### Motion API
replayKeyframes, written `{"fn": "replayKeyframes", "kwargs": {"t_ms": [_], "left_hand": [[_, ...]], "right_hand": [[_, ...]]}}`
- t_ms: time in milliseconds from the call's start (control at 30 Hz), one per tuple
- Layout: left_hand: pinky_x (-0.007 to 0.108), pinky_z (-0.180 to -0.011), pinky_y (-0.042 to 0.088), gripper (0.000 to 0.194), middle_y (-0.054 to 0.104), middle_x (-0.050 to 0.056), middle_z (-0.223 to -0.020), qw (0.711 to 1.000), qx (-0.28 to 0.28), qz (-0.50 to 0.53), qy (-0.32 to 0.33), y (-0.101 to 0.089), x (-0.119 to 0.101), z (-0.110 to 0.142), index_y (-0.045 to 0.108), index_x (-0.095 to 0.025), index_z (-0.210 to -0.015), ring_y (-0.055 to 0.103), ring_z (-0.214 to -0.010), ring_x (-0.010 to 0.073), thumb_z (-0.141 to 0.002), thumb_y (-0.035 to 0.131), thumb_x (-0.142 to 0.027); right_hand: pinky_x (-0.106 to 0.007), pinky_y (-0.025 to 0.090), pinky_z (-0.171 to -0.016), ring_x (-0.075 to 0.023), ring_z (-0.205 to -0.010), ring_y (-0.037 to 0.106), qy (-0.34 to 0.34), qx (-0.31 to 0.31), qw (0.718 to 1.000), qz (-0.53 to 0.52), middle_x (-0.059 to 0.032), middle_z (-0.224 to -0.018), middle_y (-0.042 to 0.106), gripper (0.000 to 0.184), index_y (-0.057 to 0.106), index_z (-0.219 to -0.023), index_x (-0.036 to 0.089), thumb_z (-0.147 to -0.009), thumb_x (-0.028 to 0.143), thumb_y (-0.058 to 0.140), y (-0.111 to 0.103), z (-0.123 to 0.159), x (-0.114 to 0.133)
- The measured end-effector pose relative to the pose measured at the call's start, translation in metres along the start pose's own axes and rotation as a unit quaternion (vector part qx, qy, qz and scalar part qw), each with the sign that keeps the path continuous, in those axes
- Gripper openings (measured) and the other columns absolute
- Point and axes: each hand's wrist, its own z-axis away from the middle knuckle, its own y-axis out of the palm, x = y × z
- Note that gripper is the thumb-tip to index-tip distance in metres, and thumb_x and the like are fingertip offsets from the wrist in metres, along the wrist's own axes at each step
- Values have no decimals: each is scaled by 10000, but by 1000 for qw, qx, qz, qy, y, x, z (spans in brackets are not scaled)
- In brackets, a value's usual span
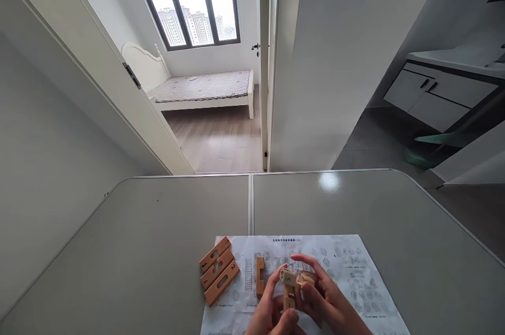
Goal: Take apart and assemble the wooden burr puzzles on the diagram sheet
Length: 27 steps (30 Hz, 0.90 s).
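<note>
Beyond an open doorway on the far side, I can see a bedroom with a barred window (193,3) and a white bed (205,88) carrying a bare mattress. Off to the far right sits a white cabinet (437,88) with dark handles. Nearer to us stretches a grey table (150,240), split by a pale seam, and on its near part lies a printed sheet (229,319).

Over that sheet the person works with both hands. Their left hand (272,306) is clamped on a brown held block (289,299), the thumb at its near end and a finger by the pale marked block (288,277) just beyond it. Their right hand (325,298) pinches a pale piece (305,278) between thumb and fingers, its index finger stretched out above. Whether these pieces are joined, I cannot tell.

Just left of the hands, a notched bar (259,280) rests on the sheet. Farther left, three slotted bars (211,274) lie slanted side by side, partly over the sheet's left edge; the nearest shows a 2.
</note>
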Motion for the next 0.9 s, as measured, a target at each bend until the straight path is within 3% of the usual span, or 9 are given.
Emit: {"fn": "replayKeyframes", "kwargs": {"t_ms": [100, 233, 400, 633, 900], "left_hand": [[268, -634, 529, 959, 798, 89, -972, 1000, 2, -23, 7, -3, 8, -2, 238, -279, -1588, 746, -645, 188, -885, 704, -735], [275, -673, 501, 952, 770, 57, -883, 999, 4, -23, 33, 2, 6, -4, 349, -260, -1519, 740, -725, 209, -814, 807, -706], [348, -819, 525, 805, 750, 111, -1133, 996, -6, -20, 87, 13, -10, -6, 559, -252, -1363, 748, -908, 262, -763, 845, -706], [331, -849, 497, 777, 736, 107, -1134, 996, -27, 35, 72, 19, -13, -4, 489, -270, -1482, 722, -945, 240, -866, 812, -617], [384, -879, 517, 796, 711, 119, -1163, 996, -31, 53, 72, 20, -10, -2, 475, -281, -1468, 733, -903, 239, -849, 811, -651]], "right_hand": [[-238, 299, -517, -112, -496, 350, 9, 23, 1000, -9, 73, -622, 476, 737, 526, -1394, 203, -927, 764, 627, 4, 2, 6], [-254, 346, -565, -114, -491, 403, 18, 47, 998, -33, 73, -615, 484, 701, 575, -1307, 218, -908, 792, 624, 5, 4, 10], [-285, 378, -609, -142, -539, 423, 14, 37, 999, -9, 54, -598, 505, 669, 640, -1227, 206, -899, 790, 634, 4, 5, 14], [-289, 391, -625, -146, -563, 451, 8, 43, 999, 11, 46, -634, 525, 677, 625, -1294, 197, -927, 766, 620, 6, 6, 14], [-285, 409, -593, -161, -554, 524, 15, 14, 999, 35, 35, -655, 572, 675, 606, -1323, 217, -913, 751, 654, 8, 7, 11]]}}
